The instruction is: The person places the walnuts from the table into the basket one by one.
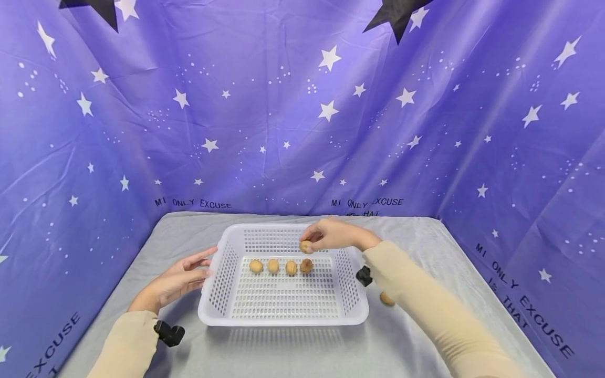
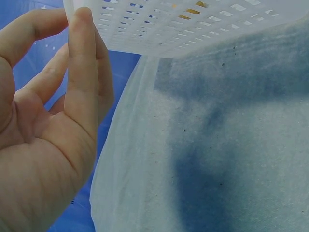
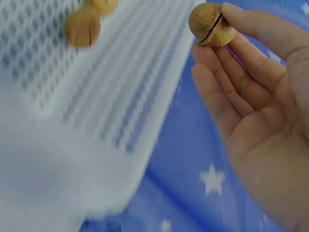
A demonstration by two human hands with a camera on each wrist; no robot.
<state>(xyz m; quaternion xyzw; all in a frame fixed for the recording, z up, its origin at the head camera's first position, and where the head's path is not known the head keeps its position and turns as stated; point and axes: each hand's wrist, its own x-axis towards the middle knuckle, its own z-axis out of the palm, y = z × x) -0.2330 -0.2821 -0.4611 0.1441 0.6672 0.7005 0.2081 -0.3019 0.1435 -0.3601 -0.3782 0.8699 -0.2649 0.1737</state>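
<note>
Thumb and fingertips of my right hand (image 1: 327, 234) pinch a walnut (image 1: 306, 246) above the back part of a white plastic basket (image 1: 283, 322). In the right wrist view this walnut (image 3: 205, 23) shows a dark slit along its seam. Several more walnuts (image 1: 291, 268) lie in a row across the basket floor, below the held one. My left hand (image 1: 177, 278) is at the basket's left side, its fairly straight fingers touching the rim from outside. In the left wrist view, the thumb (image 2: 81, 72) reaches up to the white rim.
Another walnut (image 1: 387, 298) lies on the grey cloth (image 1: 283, 352) right of the basket, partly behind the right forearm. Purple star-printed curtains (image 1: 264, 131) stand behind and on both sides. Each wrist wears a small black camera mount (image 1: 364, 275).
</note>
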